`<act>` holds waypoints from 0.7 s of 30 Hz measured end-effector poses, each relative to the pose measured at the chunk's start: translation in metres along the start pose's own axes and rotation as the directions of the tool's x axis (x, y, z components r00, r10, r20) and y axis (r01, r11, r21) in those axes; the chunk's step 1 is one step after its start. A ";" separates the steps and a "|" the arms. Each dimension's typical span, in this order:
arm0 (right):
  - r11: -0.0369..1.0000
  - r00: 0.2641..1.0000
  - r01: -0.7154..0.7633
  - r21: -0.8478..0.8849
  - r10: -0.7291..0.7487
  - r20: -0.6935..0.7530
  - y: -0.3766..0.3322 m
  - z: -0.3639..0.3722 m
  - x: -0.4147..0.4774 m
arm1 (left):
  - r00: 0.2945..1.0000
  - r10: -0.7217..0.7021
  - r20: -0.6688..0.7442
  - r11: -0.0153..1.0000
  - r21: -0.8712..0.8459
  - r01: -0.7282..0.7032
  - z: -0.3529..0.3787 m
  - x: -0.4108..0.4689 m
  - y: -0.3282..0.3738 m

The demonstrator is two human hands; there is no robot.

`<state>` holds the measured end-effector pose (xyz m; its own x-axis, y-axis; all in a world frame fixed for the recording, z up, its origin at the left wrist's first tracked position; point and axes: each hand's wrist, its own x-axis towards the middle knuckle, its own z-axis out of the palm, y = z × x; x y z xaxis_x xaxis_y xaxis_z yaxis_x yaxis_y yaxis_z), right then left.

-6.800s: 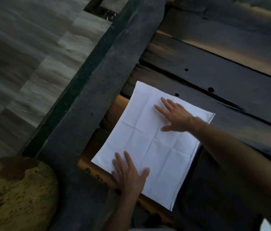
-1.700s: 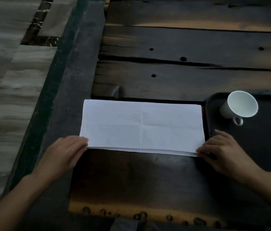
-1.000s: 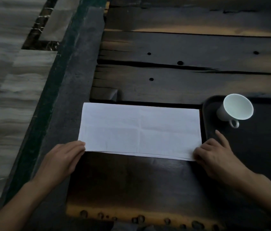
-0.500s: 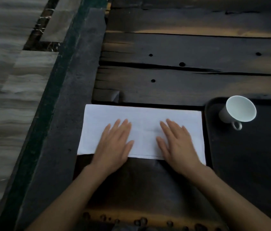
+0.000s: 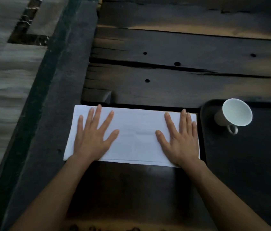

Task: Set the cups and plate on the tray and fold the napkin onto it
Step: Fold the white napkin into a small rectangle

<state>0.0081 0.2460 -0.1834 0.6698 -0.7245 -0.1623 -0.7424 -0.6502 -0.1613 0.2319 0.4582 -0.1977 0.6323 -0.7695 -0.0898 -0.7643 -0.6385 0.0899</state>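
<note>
Folded white napkin flat on dark wooden worktop, just left of black tray; left hand and right hand pressed on napkin, fingers spread open; white cup in tray's far-left corner

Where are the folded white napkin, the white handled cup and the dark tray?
folded white napkin (image 5: 136,130), head view, bare middle.
white handled cup (image 5: 236,112), head view, inner bowl.
dark tray (image 5: 203,112), head view, left rim.

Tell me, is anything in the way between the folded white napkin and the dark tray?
Nothing visible. The folded white paper napkin lies right beside the dark tray; the white ceramic cup sits at the tray's far corner.
</note>
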 end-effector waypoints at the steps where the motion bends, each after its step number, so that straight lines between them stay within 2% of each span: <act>1: 1.000 1.000 0.004 0.000 -0.004 -0.002 0.001 -0.001 0.000 | 1.000 -0.002 -0.003 1.000 0.001 0.002 0.000 -0.002 -0.005; 7: 0.999 0.999 -0.040 0.011 0.040 0.020 -0.006 -0.002 -0.003 | 0.999 -0.040 0.000 0.999 -0.005 0.040 -0.001 -0.007 -0.008; 12: 0.997 0.996 0.078 0.013 -0.079 0.044 -0.008 0.005 -0.026 | 0.999 -0.043 0.004 0.999 -0.002 0.043 -0.002 -0.007 -0.009; 18: 0.999 0.998 0.036 0.000 -0.036 0.050 0.011 0.000 -0.028 | 0.999 -0.045 0.028 0.999 -0.011 0.046 -0.003 -0.007 -0.009; 21: 1.000 0.997 0.029 0.001 -0.029 0.071 0.007 -0.003 -0.028 | 0.992 -0.109 0.062 0.994 -0.015 0.110 -0.010 -0.011 0.001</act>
<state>-0.0159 0.2609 -0.1773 0.6900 -0.6874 -0.2267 -0.7229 -0.6706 -0.1666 0.2259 0.4660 -0.1870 0.7029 -0.6929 -0.1606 -0.6878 -0.7197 0.0948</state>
